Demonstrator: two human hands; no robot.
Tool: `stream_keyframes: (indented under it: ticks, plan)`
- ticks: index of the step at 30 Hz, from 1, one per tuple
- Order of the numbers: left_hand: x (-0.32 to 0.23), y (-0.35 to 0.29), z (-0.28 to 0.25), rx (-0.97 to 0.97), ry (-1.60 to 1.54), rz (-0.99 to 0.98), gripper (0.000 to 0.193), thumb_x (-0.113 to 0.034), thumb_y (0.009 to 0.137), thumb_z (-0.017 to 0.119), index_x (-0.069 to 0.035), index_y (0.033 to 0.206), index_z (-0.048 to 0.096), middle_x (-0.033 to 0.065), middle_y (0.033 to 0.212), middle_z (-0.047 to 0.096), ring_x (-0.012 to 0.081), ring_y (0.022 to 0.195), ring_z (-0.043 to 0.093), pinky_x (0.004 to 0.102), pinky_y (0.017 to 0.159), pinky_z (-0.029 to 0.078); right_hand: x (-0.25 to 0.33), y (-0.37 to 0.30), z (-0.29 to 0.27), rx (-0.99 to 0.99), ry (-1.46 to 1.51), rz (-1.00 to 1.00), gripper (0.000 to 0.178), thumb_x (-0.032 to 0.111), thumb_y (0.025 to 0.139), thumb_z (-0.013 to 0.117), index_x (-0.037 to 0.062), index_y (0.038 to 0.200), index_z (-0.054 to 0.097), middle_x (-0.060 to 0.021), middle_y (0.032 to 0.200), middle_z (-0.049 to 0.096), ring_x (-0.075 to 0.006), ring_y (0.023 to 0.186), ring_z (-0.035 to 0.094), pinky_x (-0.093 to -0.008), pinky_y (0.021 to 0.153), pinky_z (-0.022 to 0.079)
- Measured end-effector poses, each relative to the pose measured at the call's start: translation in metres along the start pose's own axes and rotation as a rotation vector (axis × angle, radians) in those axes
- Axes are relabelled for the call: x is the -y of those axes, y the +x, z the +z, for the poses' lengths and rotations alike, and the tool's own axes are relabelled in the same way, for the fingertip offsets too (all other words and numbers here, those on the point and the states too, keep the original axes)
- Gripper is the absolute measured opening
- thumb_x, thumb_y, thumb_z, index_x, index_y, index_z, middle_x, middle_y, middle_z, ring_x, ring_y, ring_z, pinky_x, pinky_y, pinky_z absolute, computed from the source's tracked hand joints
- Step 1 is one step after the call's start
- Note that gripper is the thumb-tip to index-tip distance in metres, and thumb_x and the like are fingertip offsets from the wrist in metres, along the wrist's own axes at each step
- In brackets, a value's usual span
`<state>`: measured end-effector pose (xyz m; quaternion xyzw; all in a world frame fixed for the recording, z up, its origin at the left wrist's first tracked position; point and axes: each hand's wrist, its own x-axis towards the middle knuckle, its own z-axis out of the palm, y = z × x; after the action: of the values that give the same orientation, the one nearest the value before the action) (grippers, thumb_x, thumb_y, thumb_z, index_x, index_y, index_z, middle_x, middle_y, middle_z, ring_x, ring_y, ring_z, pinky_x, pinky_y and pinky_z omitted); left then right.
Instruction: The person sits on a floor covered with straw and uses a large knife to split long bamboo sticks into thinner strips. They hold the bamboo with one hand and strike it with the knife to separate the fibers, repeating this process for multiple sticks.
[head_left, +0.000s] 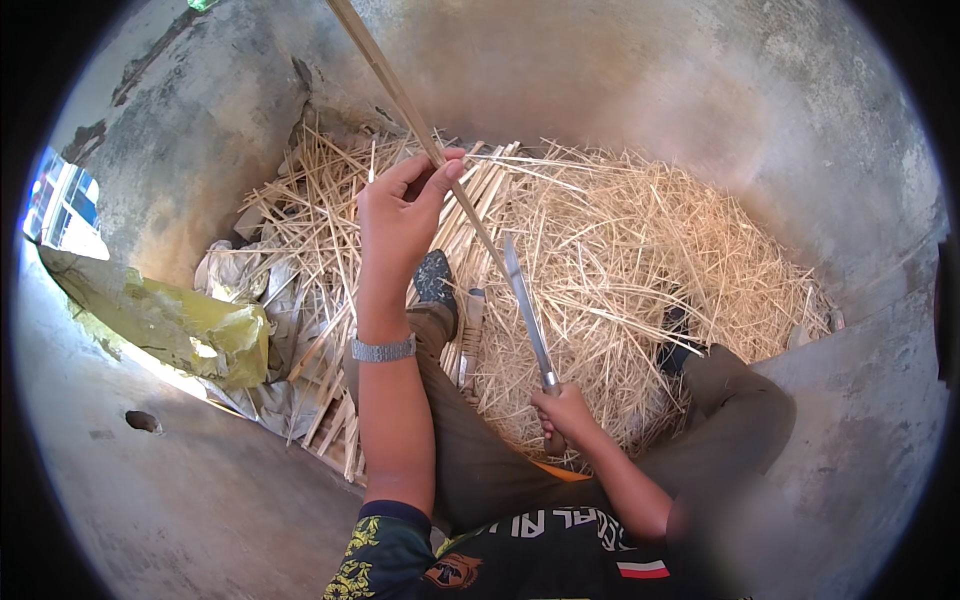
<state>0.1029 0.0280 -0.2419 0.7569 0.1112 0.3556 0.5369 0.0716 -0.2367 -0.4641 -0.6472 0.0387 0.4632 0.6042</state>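
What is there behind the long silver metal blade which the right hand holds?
Behind the long silver metal blade, a heap of thin, straw-coloured strips shows on both sides. What lies directly behind it, or under the heap, is covered and cannot be seen.

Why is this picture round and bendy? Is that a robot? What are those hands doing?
No robot here! These are a person's own two bare hands. The person wears a camera on their head, looking down. Its very wide lens makes the picture round and bends straight edges.

The left hand, with a watch on its wrist, holds a long, thin strip that slants down to the right. The right hand grips a knife by its handle, blade pointing up the picture. The blade's tip is close to the strip's lower end, but I can't tell whether they touch.

Around the person's legs lies a big heap of pale, curly shavings, with straighter loose strips further left.
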Motion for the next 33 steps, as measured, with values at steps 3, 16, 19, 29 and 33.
stream_keyframes:
  ticks: [3, 16, 19, 29, 33]
  plan:
    - [0.000, -0.002, 0.006, 0.011, -0.006, 0.023, 0.025, -0.014, 0.095, 0.074, 0.002, 0.115, 0.074, 0.0048, 0.096, 0.074, 0.0094, 0.089, 0.066, 0.0228, 0.084, 0.053, 0.009, -0.012, 0.005, 0.056, 0.012, -0.146, 0.023, 0.015, 0.089, 0.070, 0.0037, 0.078, 0.053, -0.0012, 0.055, 0.052, -0.0112, 0.041, 0.049, -0.0299, 0.039, 0.039]
    - [0.004, -0.009, 0.031, 0.027, -0.111, 0.077, 0.018, -0.013, 0.086, 0.083, -0.001, 0.098, 0.078, 0.0018, 0.086, 0.075, 0.0041, 0.073, 0.061, 0.0196, 0.067, 0.049, 0.015, -0.025, -0.001, -0.107, -0.261, -0.263, 0.026, 0.021, 0.086, 0.070, 0.0022, 0.074, 0.057, -0.0035, 0.059, 0.055, -0.0133, 0.051, 0.053, -0.0340, 0.050, 0.044]
    - [0.001, -0.008, 0.035, -0.012, -0.006, 0.122, 0.021, -0.015, 0.083, 0.085, -0.002, 0.098, 0.078, 0.0024, 0.085, 0.075, 0.0062, 0.076, 0.062, 0.0230, 0.071, 0.050, 0.020, -0.032, 0.003, -0.096, -0.250, -0.328, 0.025, 0.022, 0.085, 0.070, 0.0014, 0.076, 0.059, -0.0034, 0.062, 0.056, -0.0127, 0.057, 0.052, -0.0350, 0.054, 0.044]
    - [0.004, -0.006, 0.036, -0.103, 0.126, 0.225, 0.020, -0.014, 0.084, 0.085, -0.005, 0.080, 0.068, -0.0030, 0.076, 0.066, 0.0050, 0.075, 0.056, 0.0222, 0.070, 0.046, 0.019, -0.032, 0.000, -0.039, -0.215, -0.255, 0.026, 0.024, 0.085, 0.072, 0.0015, 0.076, 0.060, -0.0032, 0.063, 0.058, -0.0121, 0.057, 0.053, -0.0340, 0.056, 0.046]
    - [0.005, -0.006, 0.037, -0.150, 0.114, 0.202, 0.025, -0.015, 0.084, 0.086, -0.006, 0.077, 0.063, -0.0035, 0.075, 0.063, 0.0044, 0.074, 0.054, 0.0209, 0.068, 0.043, 0.023, -0.039, 0.003, -0.036, -0.185, -0.219, 0.026, 0.024, 0.085, 0.072, 0.0028, 0.076, 0.060, -0.0024, 0.061, 0.057, -0.0117, 0.054, 0.052, -0.0332, 0.053, 0.045]
